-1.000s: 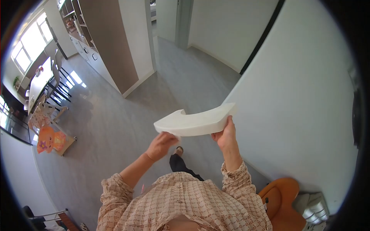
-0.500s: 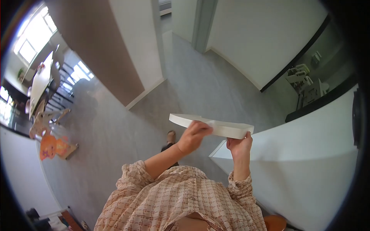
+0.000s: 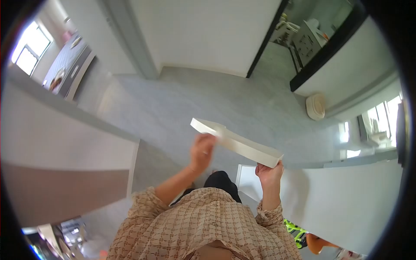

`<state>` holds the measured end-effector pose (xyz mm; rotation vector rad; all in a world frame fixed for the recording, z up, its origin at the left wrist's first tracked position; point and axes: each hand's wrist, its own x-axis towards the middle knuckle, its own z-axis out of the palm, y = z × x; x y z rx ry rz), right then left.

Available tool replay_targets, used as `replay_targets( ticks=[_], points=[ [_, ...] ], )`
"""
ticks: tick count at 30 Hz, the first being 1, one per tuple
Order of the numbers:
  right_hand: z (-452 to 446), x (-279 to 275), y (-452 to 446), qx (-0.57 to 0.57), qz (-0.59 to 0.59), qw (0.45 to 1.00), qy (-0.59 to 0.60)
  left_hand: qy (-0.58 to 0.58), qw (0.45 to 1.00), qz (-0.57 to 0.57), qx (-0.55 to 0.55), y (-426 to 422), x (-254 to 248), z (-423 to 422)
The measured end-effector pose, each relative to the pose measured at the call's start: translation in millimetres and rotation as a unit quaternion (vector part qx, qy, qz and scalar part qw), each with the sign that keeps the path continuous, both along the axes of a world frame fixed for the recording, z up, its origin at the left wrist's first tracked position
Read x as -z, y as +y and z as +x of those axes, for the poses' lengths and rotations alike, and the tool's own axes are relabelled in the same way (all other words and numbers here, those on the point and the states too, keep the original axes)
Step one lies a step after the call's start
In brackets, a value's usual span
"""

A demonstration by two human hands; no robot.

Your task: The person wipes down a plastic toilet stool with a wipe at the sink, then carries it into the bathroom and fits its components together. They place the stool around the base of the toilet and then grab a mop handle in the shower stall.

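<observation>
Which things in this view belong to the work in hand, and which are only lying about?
In the work:
- white curved piece, held at one end by the right hand
- small pale thing at the left hand, too blurred to name

Just about:
- bed
- off-white container on the floor

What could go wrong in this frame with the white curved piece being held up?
The right hand grips the white curved piece near one end, so it might tip or twist in that grip; the left hand is blurred, and whether it bears any weight cannot be told.
The white wall stands close to the right hand's side, so a turn that way might knock that end.
If it slipped, it would probably land on the hard-looking floor and could chip.
</observation>
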<state>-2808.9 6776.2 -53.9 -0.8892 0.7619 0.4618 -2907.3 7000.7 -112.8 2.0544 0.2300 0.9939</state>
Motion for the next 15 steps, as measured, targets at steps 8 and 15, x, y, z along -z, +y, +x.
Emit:
replay_targets(
  ticks=[8,15],
  points=[
    [157.4,18.5,20.6,0.109,-0.011,0.994,0.026,-0.057,0.941,0.057,0.33,-8.0,-7.1,229.1],
    [272.9,2.5,11.3,0.205,-0.013,0.979,0.009,0.05,0.969,-0.11,0.215,44.4,38.1,404.9]
  ],
)
